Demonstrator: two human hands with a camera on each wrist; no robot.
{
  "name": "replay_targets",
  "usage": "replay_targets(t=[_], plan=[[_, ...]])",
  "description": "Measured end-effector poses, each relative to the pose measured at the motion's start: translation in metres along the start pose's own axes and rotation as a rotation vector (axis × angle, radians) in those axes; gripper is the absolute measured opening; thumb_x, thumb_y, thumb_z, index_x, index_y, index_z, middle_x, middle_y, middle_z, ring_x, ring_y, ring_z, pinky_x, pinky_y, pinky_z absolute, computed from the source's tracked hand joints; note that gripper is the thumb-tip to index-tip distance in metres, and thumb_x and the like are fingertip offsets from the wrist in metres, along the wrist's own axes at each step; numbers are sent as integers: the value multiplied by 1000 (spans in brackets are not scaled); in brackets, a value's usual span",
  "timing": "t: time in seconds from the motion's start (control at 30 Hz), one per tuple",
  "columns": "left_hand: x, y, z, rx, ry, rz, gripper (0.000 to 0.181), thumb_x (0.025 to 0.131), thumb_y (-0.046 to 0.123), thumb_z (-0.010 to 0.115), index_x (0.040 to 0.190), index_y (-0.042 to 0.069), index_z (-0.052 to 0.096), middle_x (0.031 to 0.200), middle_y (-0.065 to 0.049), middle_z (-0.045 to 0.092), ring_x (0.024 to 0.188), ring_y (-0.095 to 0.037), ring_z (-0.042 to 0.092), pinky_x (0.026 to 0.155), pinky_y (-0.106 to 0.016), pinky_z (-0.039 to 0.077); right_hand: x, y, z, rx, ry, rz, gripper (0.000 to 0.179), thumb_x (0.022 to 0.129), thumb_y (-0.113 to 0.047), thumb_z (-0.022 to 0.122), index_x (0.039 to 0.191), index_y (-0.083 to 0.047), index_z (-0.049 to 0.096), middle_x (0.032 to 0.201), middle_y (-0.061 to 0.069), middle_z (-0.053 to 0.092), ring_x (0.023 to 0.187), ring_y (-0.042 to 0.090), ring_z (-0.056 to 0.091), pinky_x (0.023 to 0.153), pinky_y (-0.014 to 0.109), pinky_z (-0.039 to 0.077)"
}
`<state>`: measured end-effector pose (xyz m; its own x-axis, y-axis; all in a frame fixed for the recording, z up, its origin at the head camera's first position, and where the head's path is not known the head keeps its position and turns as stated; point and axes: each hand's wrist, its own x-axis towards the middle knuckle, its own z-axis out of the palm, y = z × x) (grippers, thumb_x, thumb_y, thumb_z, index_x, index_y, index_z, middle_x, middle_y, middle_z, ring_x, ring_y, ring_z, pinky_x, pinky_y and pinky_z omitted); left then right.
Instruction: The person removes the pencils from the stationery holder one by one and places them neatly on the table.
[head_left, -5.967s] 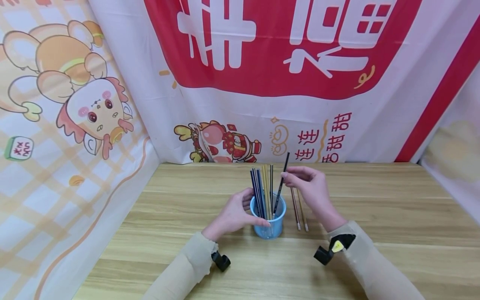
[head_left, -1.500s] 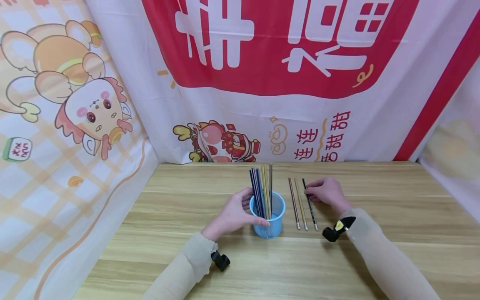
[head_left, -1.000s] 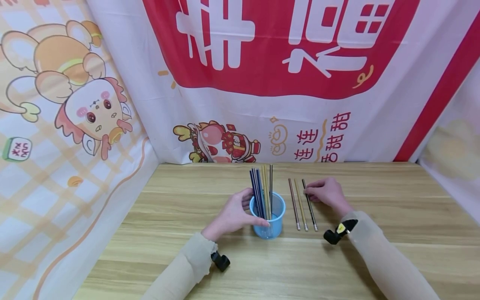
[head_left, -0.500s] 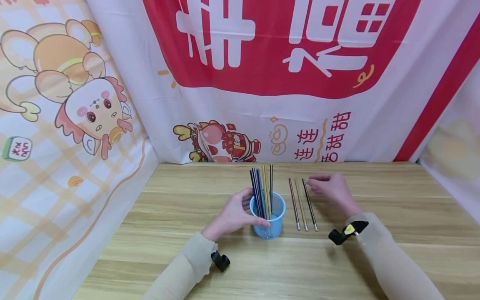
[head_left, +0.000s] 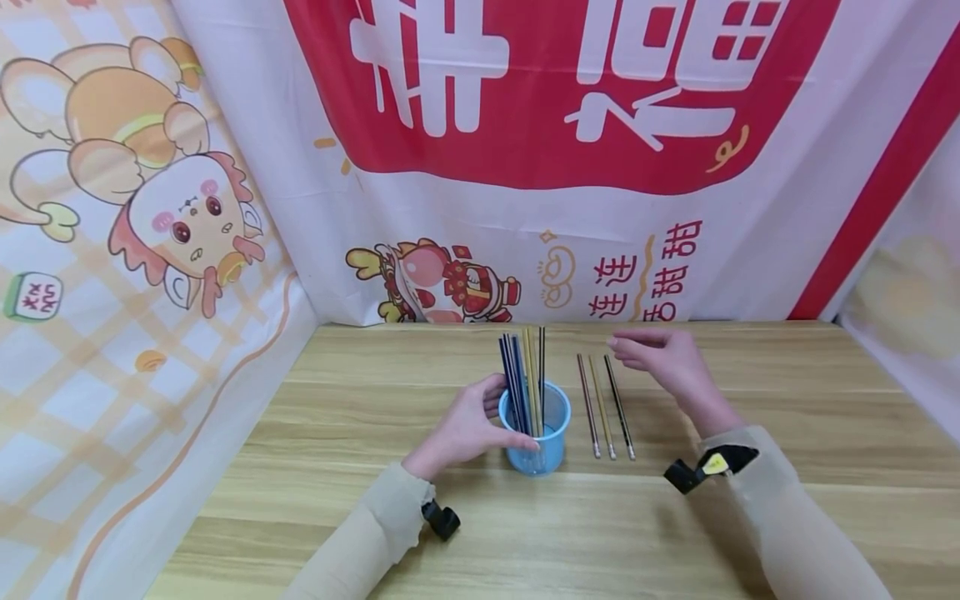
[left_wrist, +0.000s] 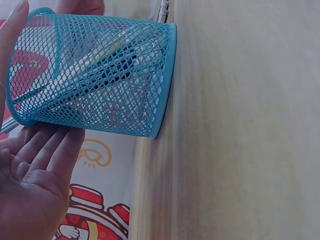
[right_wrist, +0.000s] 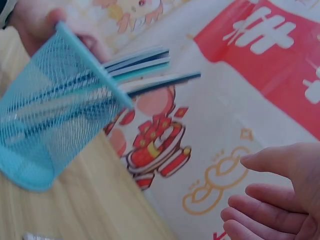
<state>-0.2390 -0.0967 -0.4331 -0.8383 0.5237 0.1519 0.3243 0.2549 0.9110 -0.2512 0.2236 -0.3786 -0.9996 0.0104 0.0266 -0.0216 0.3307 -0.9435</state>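
Observation:
A blue mesh pencil cup (head_left: 542, 460) stands on the table, with my left hand (head_left: 467, 425) holding it, thumb and fingers round its sides. Dark blue pencils (head_left: 514, 383), gold ones and black ones lean against its left side. To the right of the cup lie three pencils side by side: a reddish-brown pencil (head_left: 588, 407), a gold pencil (head_left: 602, 407) and a black pencil (head_left: 619, 407), white eraser ends toward me. My right hand (head_left: 667, 358) is just beyond and right of the black pencil's far end; the right wrist view shows its fingers (right_wrist: 265, 207) loose and holding nothing.
The wooden table (head_left: 525, 542) ends at a white cloth backdrop (head_left: 465, 208) with red print. A patterned cloth (head_left: 150, 358) hangs along the left side. Each sleeve carries a black wrist camera, such as the right one (head_left: 686, 475).
My right hand drew the black pencil from the cup and laid it right of the other two. It has since let go and moved away toward the back. My left hand stays on the cup.

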Motion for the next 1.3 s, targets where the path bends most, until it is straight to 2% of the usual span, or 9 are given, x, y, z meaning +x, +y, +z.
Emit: replay_targets(t=[0.17,0.27,0.5,0.73,1.3], plan=[[1,0,0,-1,2,-3,91,69,33,96,146,15,51,140,3,58,128,-15,56,109,-34,43,-5,-11,4,7,-9,-27,60,91,-46,76,132,-3,66,127,14,68,109,26,69,99,38,53],[0,0,0,0,1,-6,91,69,34,96,146,15,51,140,3,58,128,-15,55,110,-34,43,-9,-18,9,33,-26,-45,58,91,-43,78,131,-2,67,125,14,69,109,28,69,103,43,51],[0,0,0,0,2,-12,91,69,33,97,146,16,51,140,3,58,128,-15,56,109,-34,43,-13,-26,23,34,-71,-80,52,92,-38,78,128,-3,68,121,12,71,106,26,70,98,40,53],[0,1,0,1,0,-13,91,69,34,96,146,17,51,140,3,58,128,-15,56,109,-34,44,-16,-28,33,8,-82,-76,56,88,-44,80,128,-7,70,121,9,72,107,26,69,106,50,47],[0,2,1,-7,-7,-1,90,71,31,96,147,18,50,142,3,57,128,-14,55,110,-34,43,-18,-24,56,-16,-119,-108,49,88,-41,81,126,-11,71,118,6,73,108,23,68,99,44,53]])
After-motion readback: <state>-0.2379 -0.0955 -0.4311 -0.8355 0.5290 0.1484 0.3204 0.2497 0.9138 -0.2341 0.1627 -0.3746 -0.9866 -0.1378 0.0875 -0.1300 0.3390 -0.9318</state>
